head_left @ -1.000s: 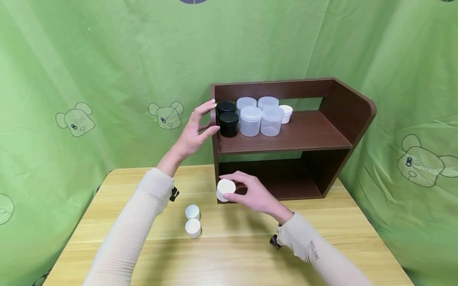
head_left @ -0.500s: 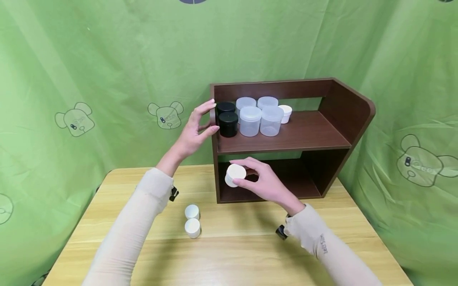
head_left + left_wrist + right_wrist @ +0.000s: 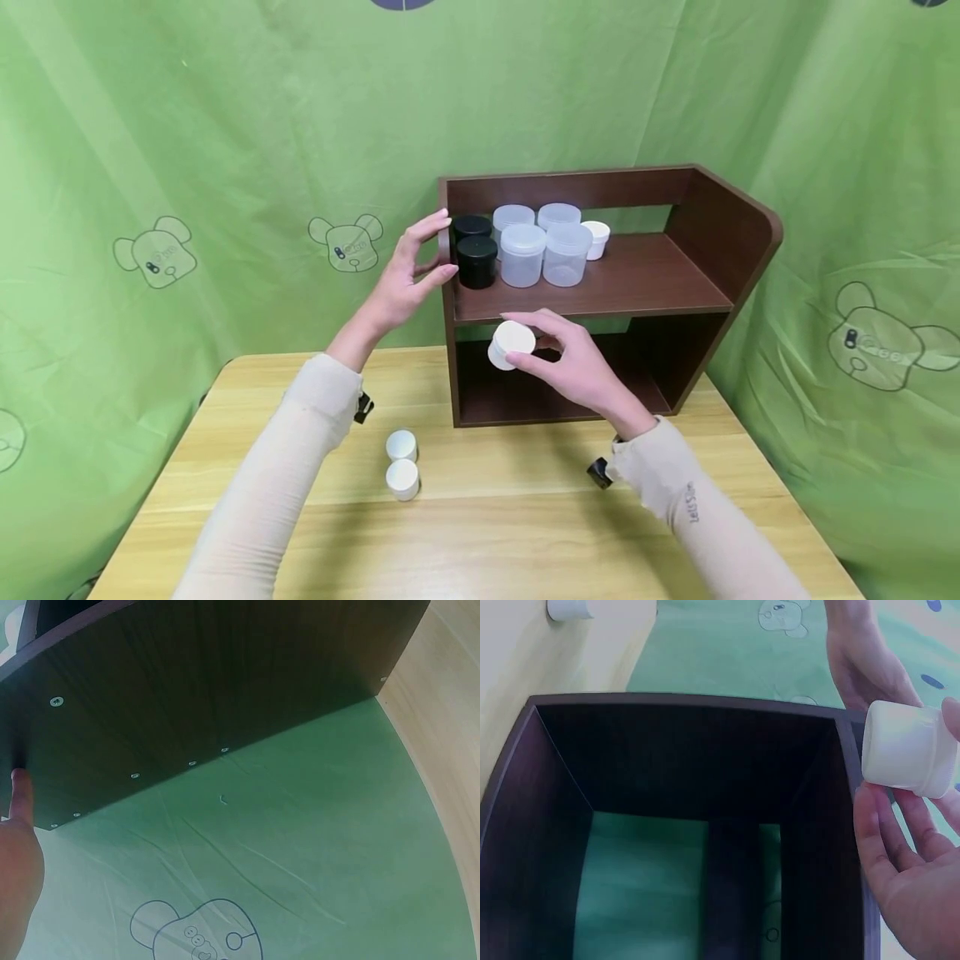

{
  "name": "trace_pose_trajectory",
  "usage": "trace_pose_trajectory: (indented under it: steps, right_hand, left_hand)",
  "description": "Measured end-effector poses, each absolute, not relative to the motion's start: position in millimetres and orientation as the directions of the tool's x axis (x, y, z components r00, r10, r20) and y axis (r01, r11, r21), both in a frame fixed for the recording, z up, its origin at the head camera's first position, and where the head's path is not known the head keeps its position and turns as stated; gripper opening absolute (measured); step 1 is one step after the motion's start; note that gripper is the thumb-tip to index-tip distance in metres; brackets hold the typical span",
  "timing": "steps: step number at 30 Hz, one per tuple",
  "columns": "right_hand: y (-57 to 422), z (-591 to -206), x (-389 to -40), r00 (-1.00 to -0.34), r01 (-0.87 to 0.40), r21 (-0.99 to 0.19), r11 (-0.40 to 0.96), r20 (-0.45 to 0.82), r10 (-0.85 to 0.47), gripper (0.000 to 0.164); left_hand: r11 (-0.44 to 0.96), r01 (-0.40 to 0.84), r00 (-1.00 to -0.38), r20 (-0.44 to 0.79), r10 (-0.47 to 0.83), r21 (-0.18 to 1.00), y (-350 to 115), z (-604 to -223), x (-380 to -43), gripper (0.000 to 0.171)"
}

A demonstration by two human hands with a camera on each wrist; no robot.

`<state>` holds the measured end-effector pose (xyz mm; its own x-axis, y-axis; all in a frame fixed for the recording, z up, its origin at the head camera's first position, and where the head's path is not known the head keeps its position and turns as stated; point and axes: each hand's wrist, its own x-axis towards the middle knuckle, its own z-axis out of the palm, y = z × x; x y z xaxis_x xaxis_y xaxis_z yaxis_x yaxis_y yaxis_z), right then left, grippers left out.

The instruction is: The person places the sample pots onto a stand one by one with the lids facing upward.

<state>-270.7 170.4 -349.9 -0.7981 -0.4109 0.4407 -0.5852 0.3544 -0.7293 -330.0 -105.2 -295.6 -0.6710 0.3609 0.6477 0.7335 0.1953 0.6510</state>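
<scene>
My right hand (image 3: pixel 577 367) pinches a small white lidded jar (image 3: pixel 512 343) between thumb and fingers, in front of the shelf's lower opening. In the right wrist view, the jar (image 3: pixel 904 746) lies sideways, its ribbed lid toward the palm side. My left hand (image 3: pixel 401 287) rests on the left side panel of the dark brown shelf (image 3: pixel 645 287), thumb at its front edge. A finger (image 3: pixel 22 795) presses flat on the panel's outer face in the left wrist view. Two black jars (image 3: pixel 476 262) stand on the upper shelf just inside that panel.
Several translucent jars (image 3: pixel 522 258) stand beside the black ones, with another white jar (image 3: pixel 597 240) to their right. Two more white jars (image 3: pixel 402 479) stand on the wooden table (image 3: pixel 480 542), left of centre. A green curtain (image 3: pixel 262 167) hangs behind.
My right hand has carried the white jar up and to the right, from low near the shelf's left front corner to just below the upper board. The left hand stays in place.
</scene>
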Motion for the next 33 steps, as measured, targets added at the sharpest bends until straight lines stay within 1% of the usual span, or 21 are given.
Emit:
trace_pose_trajectory:
  steps: [4, 11, 17, 20, 24, 27, 33]
  right_hand:
    - [178, -343, -273, -0.809, -0.573, -0.741, 0.349, 0.445, -0.384, 0.052]
    - [191, -335, -280, -0.819, -0.567, -0.755, 0.329, 0.474, -0.325, 0.050]
    - [199, -330, -283, -0.819, -0.572, -0.751, 0.331, 0.497, -0.288, 0.050]
    - [204, -327, -286, -0.816, -0.577, -0.750, 0.322, 0.513, -0.266, 0.049]
    - [212, -321, -291, -0.808, -0.588, -0.754, 0.293, 0.545, -0.222, 0.047]
    - [218, -316, -295, -0.805, -0.592, -0.747, 0.302, 0.563, -0.186, 0.048]
    - [232, -312, -303, -0.812, -0.572, -0.744, 0.346, 0.574, -0.109, 0.051]
  left_hand:
    - [0.197, 0.734, -0.670, 0.648, 0.362, 0.650, -106, -295, -330, 0.060]
    - [0.207, 0.732, -0.674, 0.646, 0.357, 0.649, -110, -312, -353, 0.062]
    - [0.212, 0.741, -0.666, 0.654, 0.359, 0.638, -112, -315, -358, 0.065]
    - [0.216, 0.750, -0.656, 0.662, 0.363, 0.625, -113, -316, -357, 0.064]
    - [0.209, 0.747, -0.658, 0.659, 0.365, 0.631, -110, -304, -340, 0.061]
    - [0.198, 0.741, -0.664, 0.656, 0.360, 0.641, -107, -296, -328, 0.059]
    - [0.194, 0.740, -0.665, 0.655, 0.358, 0.645, -106, -296, -330, 0.060]
